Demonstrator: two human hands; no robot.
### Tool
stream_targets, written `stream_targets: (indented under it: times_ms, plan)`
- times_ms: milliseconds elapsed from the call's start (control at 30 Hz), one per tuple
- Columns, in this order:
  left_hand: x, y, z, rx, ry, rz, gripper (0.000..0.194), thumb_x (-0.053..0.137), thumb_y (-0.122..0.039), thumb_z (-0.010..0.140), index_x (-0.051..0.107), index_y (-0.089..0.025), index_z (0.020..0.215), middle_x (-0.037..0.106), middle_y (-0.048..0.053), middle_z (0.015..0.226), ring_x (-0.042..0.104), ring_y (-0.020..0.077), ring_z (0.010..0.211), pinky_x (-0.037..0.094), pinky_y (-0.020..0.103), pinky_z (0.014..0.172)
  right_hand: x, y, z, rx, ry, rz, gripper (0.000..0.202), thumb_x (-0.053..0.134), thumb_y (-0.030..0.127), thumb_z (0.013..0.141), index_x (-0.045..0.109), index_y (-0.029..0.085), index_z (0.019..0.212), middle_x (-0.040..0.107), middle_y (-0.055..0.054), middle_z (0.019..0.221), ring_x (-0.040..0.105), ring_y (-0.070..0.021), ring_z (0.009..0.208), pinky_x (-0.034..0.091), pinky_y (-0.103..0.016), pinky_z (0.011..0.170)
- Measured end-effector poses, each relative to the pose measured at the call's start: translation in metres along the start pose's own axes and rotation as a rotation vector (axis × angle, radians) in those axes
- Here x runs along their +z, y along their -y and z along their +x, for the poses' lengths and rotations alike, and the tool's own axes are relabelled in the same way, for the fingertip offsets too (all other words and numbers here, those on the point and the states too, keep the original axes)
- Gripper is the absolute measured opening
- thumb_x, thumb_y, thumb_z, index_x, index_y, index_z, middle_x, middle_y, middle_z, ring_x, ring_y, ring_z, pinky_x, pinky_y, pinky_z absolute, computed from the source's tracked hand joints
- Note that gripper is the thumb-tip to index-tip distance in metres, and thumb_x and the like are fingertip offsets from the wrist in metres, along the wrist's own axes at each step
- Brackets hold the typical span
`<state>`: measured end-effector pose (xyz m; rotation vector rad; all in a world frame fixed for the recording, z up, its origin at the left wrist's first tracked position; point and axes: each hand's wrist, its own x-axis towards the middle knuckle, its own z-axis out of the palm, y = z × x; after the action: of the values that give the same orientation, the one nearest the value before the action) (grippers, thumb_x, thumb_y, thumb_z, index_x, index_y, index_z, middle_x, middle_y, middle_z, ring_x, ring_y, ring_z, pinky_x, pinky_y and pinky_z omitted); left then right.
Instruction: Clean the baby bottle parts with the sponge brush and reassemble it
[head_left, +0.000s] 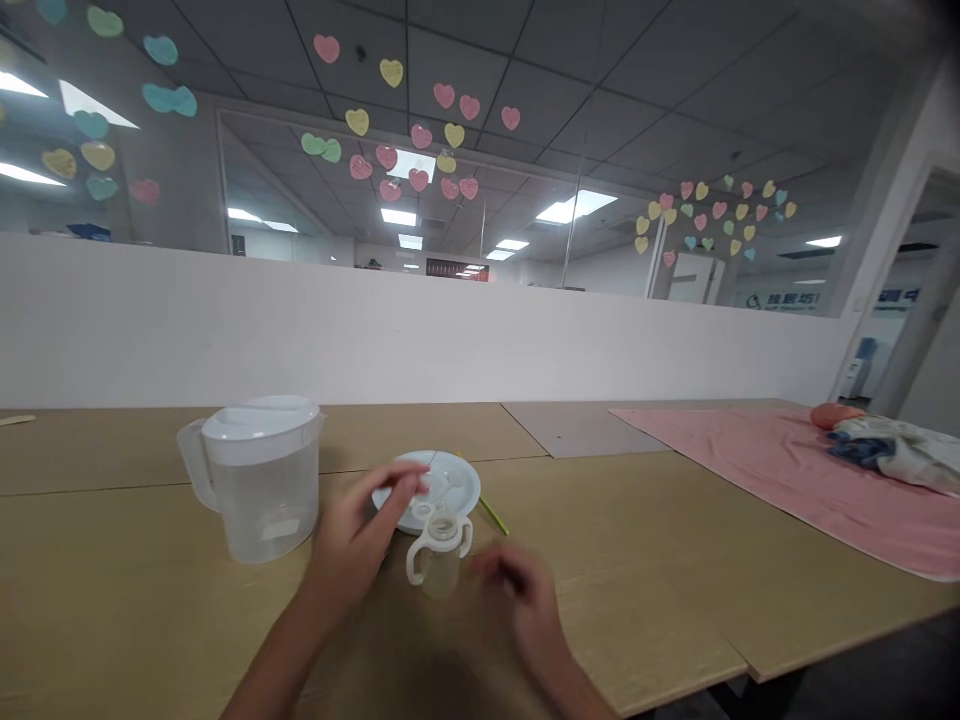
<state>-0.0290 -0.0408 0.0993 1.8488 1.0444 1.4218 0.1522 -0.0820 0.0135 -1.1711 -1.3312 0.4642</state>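
Note:
A small clear baby bottle [441, 565] with a white two-handled ring stands uncapped on the table in front of me. Just behind it, a light blue plate [470, 485] carries small translucent white parts [450, 487], too indistinct to name. My left hand [352, 535] reaches over the plate's left side, its thumb and fingers stretched out and apart; I see nothing held in it. To the right of the bottle, apart from its handle, hovers my right hand [525, 595]. Its fingers look curled, but motion smears them, so what they hold, if anything, is unclear.
A lidded plastic pitcher [262, 490] of clear liquid stands to the left. A thin green stick [495, 517] lies beside the plate. On the right, a pink cloth [750, 480] bears bundled fabric [904, 450]. A low white wall [450, 345] borders the table [637, 560].

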Motion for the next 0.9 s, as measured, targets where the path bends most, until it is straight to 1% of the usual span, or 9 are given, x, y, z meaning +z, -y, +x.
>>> stream_targets:
  times_ms: [67, 133, 200, 300, 400, 500, 633, 767, 900]
  plan:
    - [0.026, 0.002, 0.046, 0.164, 0.000, 0.155, 0.032, 0.042, -0.034, 0.085, 0.067, -0.014, 0.089, 0.069, 0.007, 0.088, 0.061, 0.0170, 0.085, 0.046, 0.025, 0.076, -0.010, -0.011, 0.056, -0.022, -0.136, -0.076, 0.021, 0.046, 0.022, 0.074, 0.065, 0.012, 0.070, 0.060, -0.003, 0.064, 0.051, -0.0124, 0.060, 0.037, -0.023, 0.056]
    - [0.052, 0.019, 0.077, 0.227, 0.169, 0.520, 0.031, 0.040, -0.026, 0.085, 0.068, -0.013, 0.089, 0.069, 0.008, 0.090, 0.060, 0.0164, 0.086, 0.043, 0.026, 0.080, -0.016, -0.029, 0.100, 0.045, -0.268, -0.293, 0.024, 0.041, 0.017, 0.072, 0.065, 0.012, 0.076, 0.060, -0.003, 0.065, 0.051, -0.0129, 0.060, 0.034, -0.023, 0.055]
    - [0.072, 0.042, 0.093, 0.222, 0.232, 0.616, 0.026, 0.046, -0.021, 0.080, 0.069, -0.009, 0.079, 0.068, 0.011, 0.087, 0.057, 0.0187, 0.089, 0.039, 0.029, 0.085, -0.018, -0.052, 0.122, 0.161, -0.186, -0.625, 0.029, 0.040, 0.014, 0.074, 0.064, 0.012, 0.091, 0.065, -0.006, 0.080, 0.056, -0.0147, 0.072, 0.034, -0.023, 0.060]
    - [0.090, 0.077, 0.102, 0.201, 0.324, 0.691, 0.017, 0.056, -0.019, 0.074, 0.069, -0.008, 0.073, 0.067, 0.011, 0.086, 0.055, 0.0199, 0.093, 0.037, 0.029, 0.086, -0.014, -0.082, 0.121, 0.274, -0.049, -0.837, 0.030, 0.041, 0.020, 0.079, 0.061, 0.009, 0.099, 0.066, -0.011, 0.088, 0.059, -0.0183, 0.079, 0.036, -0.025, 0.063]
    - [0.100, 0.100, 0.107, 0.169, 0.419, 0.771, 0.012, 0.068, -0.023, 0.065, 0.065, -0.012, 0.065, 0.066, 0.009, 0.085, 0.054, 0.0224, 0.095, 0.038, 0.034, 0.087, -0.006, -0.097, 0.107, 0.221, 0.054, -0.902, 0.027, 0.046, 0.028, 0.082, 0.063, 0.011, 0.093, 0.066, -0.012, 0.094, 0.059, -0.0204, 0.088, 0.037, -0.025, 0.069]
    - [0.107, 0.113, 0.111, 0.163, 0.448, 0.839, 0.016, 0.063, -0.029, 0.073, 0.063, -0.013, 0.068, 0.064, 0.006, 0.088, 0.053, 0.0201, 0.097, 0.038, 0.039, 0.088, -0.001, -0.099, 0.101, 0.169, 0.141, -0.975, 0.021, 0.047, 0.024, 0.082, 0.064, 0.013, 0.088, 0.065, -0.013, 0.095, 0.060, -0.0212, 0.088, 0.037, -0.026, 0.070]
    - [0.110, 0.115, 0.113, 0.161, 0.413, 0.885, 0.009, 0.060, -0.018, 0.070, 0.067, -0.016, 0.065, 0.066, 0.009, 0.084, 0.054, 0.0225, 0.095, 0.038, 0.035, 0.084, -0.003, -0.098, 0.105, 0.201, 0.112, -1.023, 0.023, 0.039, 0.014, 0.085, 0.062, 0.011, 0.088, 0.065, -0.015, 0.095, 0.061, -0.0210, 0.084, 0.037, -0.026, 0.064]
    - [0.102, 0.105, 0.113, 0.175, 0.339, 0.921, 0.019, 0.051, -0.016, 0.074, 0.070, -0.015, 0.073, 0.067, 0.013, 0.092, 0.054, 0.0244, 0.097, 0.036, 0.036, 0.087, -0.011, -0.098, 0.106, 0.300, -0.050, -0.929, 0.030, 0.028, 0.018, 0.091, 0.057, 0.012, 0.097, 0.067, -0.012, 0.083, 0.063, -0.0198, 0.076, 0.034, -0.025, 0.057]
    - [0.088, 0.087, 0.112, 0.197, 0.274, 0.954, 0.027, 0.043, -0.018, 0.079, 0.069, -0.013, 0.080, 0.066, 0.016, 0.097, 0.053, 0.0267, 0.101, 0.032, 0.041, 0.092, -0.013, -0.099, 0.102, 0.139, -0.165, -0.789, 0.031, 0.028, 0.026, 0.091, 0.056, 0.015, 0.102, 0.068, -0.008, 0.079, 0.063, -0.0195, 0.072, 0.035, -0.025, 0.055]
